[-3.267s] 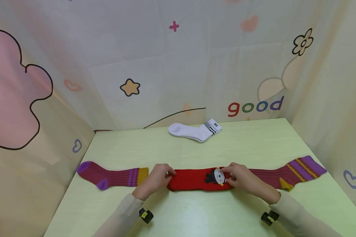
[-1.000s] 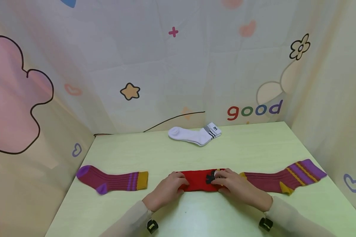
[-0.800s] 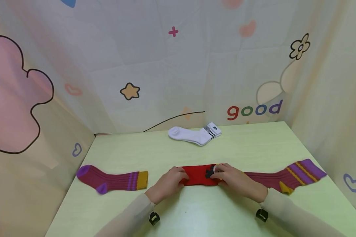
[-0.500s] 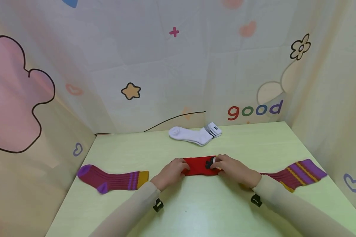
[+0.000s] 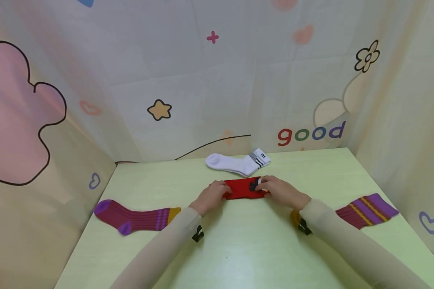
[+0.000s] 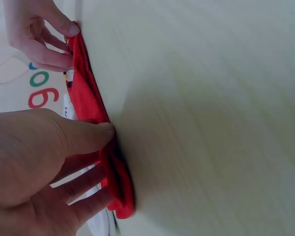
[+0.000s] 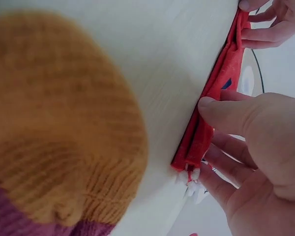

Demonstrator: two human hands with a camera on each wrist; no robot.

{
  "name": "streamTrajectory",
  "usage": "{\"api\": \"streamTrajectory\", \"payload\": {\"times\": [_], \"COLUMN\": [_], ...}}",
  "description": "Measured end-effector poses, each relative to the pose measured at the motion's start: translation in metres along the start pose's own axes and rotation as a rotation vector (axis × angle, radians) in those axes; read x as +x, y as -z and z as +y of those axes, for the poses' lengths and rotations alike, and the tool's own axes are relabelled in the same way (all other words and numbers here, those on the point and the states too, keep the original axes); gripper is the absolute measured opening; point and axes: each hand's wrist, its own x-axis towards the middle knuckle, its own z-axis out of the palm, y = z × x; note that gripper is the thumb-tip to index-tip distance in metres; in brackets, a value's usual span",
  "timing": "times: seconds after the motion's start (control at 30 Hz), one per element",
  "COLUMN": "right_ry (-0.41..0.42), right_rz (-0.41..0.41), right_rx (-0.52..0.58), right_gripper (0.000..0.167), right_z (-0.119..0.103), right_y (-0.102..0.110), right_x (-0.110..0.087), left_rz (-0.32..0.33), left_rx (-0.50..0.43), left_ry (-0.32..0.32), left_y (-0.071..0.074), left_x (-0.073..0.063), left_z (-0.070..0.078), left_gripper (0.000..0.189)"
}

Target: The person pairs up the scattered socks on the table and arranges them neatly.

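A red sock [image 5: 240, 188] with a dark cartoon figure lies crosswise just in front of a white sock [image 5: 229, 163]. My left hand [image 5: 209, 196] pinches its left end, thumb on the near edge and fingers on the far side in the left wrist view. At the other end my right hand [image 5: 283, 192] pinches it over the figure, partly covering it. In the right wrist view the red sock [image 7: 201, 132] shows layered fabric along its near edge. The yellow toe of a maroon sock [image 7: 73, 113] looms large there, close to the right wrist.
A maroon sock [image 5: 141, 219] with purple toe and yellow cuff lies on the left of the pale green table [image 5: 235, 249]. The other maroon sock [image 5: 365, 210], striped purple and yellow, lies right, partly under the right sleeve. A patterned curtain [image 5: 188, 80] stands behind.
Both hands have moved from the ends of the outstretched red sock inward, then slid it away from the body toward the white sock. The white and maroon socks have stayed put.
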Motion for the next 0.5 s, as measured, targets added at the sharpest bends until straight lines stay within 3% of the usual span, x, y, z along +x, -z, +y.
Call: {"api": "streamTrajectory", "payload": {"times": [0.5], "right_ry": [-0.026], "right_rz": [-0.008], "right_rx": [0.011], "right_gripper": [0.032], "right_z": [0.011], "right_y": [-0.001], "right_x": [0.013], "left_rz": [0.003], "left_rx": [-0.003], "left_ry": [0.011], "left_y": [-0.002], "left_x": [0.013], "left_z": [-0.01], "left_gripper": [0.025]}}
